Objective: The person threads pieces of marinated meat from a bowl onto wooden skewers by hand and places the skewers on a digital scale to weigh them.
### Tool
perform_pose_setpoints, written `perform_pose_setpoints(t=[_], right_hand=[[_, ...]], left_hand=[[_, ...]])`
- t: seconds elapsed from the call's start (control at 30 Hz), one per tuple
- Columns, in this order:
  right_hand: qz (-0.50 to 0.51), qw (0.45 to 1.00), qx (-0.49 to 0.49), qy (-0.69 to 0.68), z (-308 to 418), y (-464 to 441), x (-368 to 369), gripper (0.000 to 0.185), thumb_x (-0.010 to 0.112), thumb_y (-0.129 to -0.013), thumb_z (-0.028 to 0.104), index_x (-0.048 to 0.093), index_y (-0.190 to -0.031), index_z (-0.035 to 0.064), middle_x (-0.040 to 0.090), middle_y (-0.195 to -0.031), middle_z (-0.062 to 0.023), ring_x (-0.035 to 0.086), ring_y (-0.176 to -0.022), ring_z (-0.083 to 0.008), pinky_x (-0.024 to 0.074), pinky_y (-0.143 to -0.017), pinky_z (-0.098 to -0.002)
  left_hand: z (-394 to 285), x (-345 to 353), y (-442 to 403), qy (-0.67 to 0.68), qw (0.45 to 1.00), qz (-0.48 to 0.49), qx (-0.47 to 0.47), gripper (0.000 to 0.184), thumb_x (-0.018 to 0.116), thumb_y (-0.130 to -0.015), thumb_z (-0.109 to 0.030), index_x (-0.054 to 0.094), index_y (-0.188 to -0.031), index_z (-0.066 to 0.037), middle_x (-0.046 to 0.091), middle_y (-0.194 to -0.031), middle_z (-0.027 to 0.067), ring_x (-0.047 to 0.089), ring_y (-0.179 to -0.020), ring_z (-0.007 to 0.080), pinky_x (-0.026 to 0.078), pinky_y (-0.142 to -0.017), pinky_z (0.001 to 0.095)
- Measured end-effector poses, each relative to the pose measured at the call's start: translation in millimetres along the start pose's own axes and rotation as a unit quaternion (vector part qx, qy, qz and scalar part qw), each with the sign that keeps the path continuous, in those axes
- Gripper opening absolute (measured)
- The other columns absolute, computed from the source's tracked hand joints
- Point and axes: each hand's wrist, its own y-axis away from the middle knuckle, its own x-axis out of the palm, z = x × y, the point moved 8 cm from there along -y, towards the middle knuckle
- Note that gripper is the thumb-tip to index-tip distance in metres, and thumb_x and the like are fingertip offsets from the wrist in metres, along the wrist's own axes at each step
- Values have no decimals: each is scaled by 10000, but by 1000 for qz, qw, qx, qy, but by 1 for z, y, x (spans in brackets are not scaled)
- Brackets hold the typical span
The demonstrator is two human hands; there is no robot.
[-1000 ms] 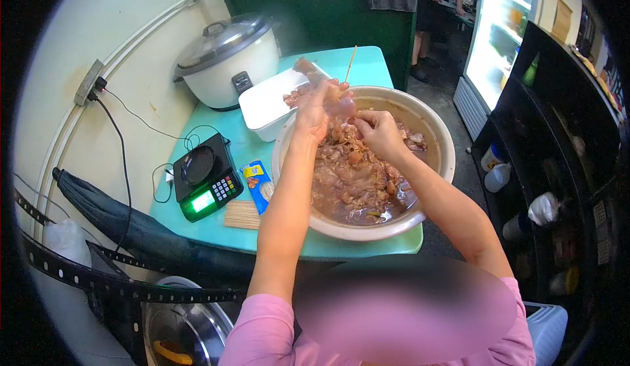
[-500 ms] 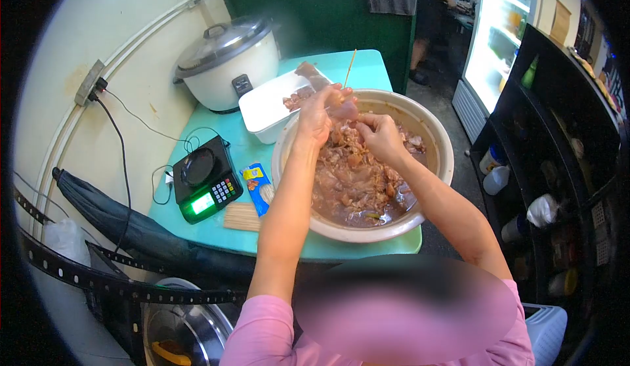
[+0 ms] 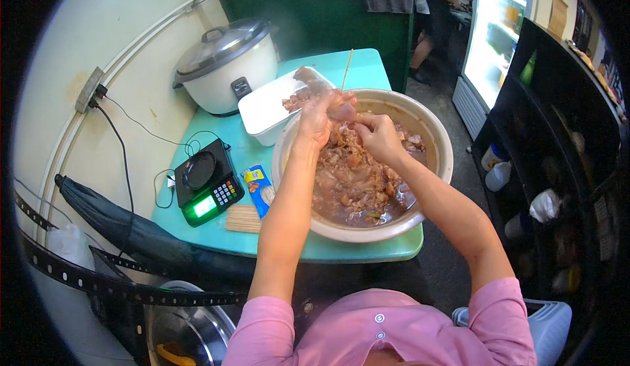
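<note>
Wall socket [image 3: 88, 91], one of them, sits at the left with dark cords running from it. Near and left, one metal bowl [image 3: 190, 323] stands below the tabletop [image 3: 239, 150]. On the tabletop's left part rests one scale [image 3: 209, 181] with a lit green display; beyond it, on the far side, stands one lidded rice cooker [image 3: 226, 70]. Just right of the scale lie one bundle of thin sticks [image 3: 243, 219], too fine to count, and one blue and yellow packet [image 3: 256, 179]. One white tub [image 3: 262, 111] stands farther back, with overlapping bits of meat at its right end, their number unclear.

Two hands meet over the far left part of one large basin [image 3: 447, 156]. The left hand [image 3: 317, 122] curls around one piece of meat [image 3: 342, 110], with one skewer [image 3: 347, 69] rising on the far side of its fingers. The right hand [image 3: 379, 136] pinches the near right edge of that piece, which therefore lies between the two hands, above the basin. Beneath them, the basin holds a heap of meat [image 3: 361, 182] in liquid, uncountable. Far right are one other person [image 3: 436, 1] and one lit fridge [image 3: 492, 44]; nearer, at the right, stands one dark shelf unit [image 3: 525, 123].
</note>
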Motion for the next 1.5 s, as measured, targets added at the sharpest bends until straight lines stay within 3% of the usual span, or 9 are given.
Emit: perform_pose_setpoints(t=[0.23, 0.3, 0.63, 0.7, 0.77, 1.0, 1.1, 1.2, 1.5], right_hand=[[-8, 1000, 15, -11, -6, -2, 0, 158, 561, -773, 97, 661, -818, -16, 615, -716, -224, 622, -657, -313, 468, -650, -397], [10, 1000, -6, -5, -3, -2, 3, 170, 534, -856, 49, 660, -929, -39, 590, -628, -21, 487, -529, -57, 407, -493, -241], [35, 999, 3, 2, 0, -2, 7, 187, 522, -860, 58, 658, -954, -28, 572, -610, -20, 483, -536, -59, 401, -498, -242], [-8, 1000, -1, 13, 5, -2, -2, 162, 572, -786, 113, 662, -853, -3, 616, -723, -221, 622, -658, -328, 471, -640, -392], [-8, 1000, 5, 13, 4, -1, -4, 164, 570, -786, 111, 663, -860, -1, 617, -729, -223, 624, -669, -329, 472, -649, -393], [-3, 1000, 12, 4, 2, 0, -1, 155, 558, -782, 95, 660, -846, -4, 620, -745, -220, 624, -703, -333, 470, -680, -399], [11, 1000, -6, 25, 0, 0, 2, 159, 562, -777, 93, 668, -862, 11, 624, -763, -215, 624, -710, -328, 471, -685, -397], [22, 999, -7, 40, 9, 4, 3, 178, 566, -770, 93, 677, -898, 35, 625, -774, -214, 624, -711, -322, 472, -689, -394], [49, 996, 43, 55, 15, 9, 1, 188, 560, -774, 97, 677, -911, 44, 610, -728, -218, 615, -671, -321, 469, -661, -387]], left_hand=[[5, 4, -3, 4, 1000, 18, -1, 262, 475, -930, -172, 520, -1048, 57, 589, -1071, 227, 606, -977, 320, 534, -786, 380], [3, 5, -2, 10, 1000, 16, -1, 266, 480, -928, -178, 522, -1053, 53, 591, -1070, 222, 606, -980, 314, 533, -781, 378], [-8, -1, 4, -36, 999, 10, -6, 307, 516, -917, -218, 517, -1104, 26, 595, -1078, 199, 605, -993, 267, 530, -806, 378], [-7, 1, 4, -36, 999, 22, -15, 298, 530, -911, -196, 517, -1111, 24, 595, -1083, 195, 604, -997, 258, 529, -816, 365], [-3, 6, 1, -80, 994, 79, -1, 299, 565, -887, -130, 504, -1138, 20, 595, -1093, 184, 602, -1003, 244, 525, -838, 342], [-5, 6, 5, -30, 996, 70, -35, 377, 589, -868, -95, 444, -1199, 11, 595, -1110, 155, 593, -1022, 242, 517, -852, 351], [-19, -10, 0, 5, 1000, 16, -1, 315, 517, -918, -161, 448, -1183, -5, 595, -1118, 156, 589, -1030, 258, 512, -851, 372], [-24, -37, -3, 35, 997, -64, 33, 311, 342, -980, -262, 472, -1130, -23, 596, -1113, 167, 581, -1042, 290, 502, -846, 402], [-20, -38, -3, 9, 995, -94, 13, 245, 357, -950, -184, 500, -1048, -11, 615, -1055, 183, 610, -990, 298, 498, -859, 408]])
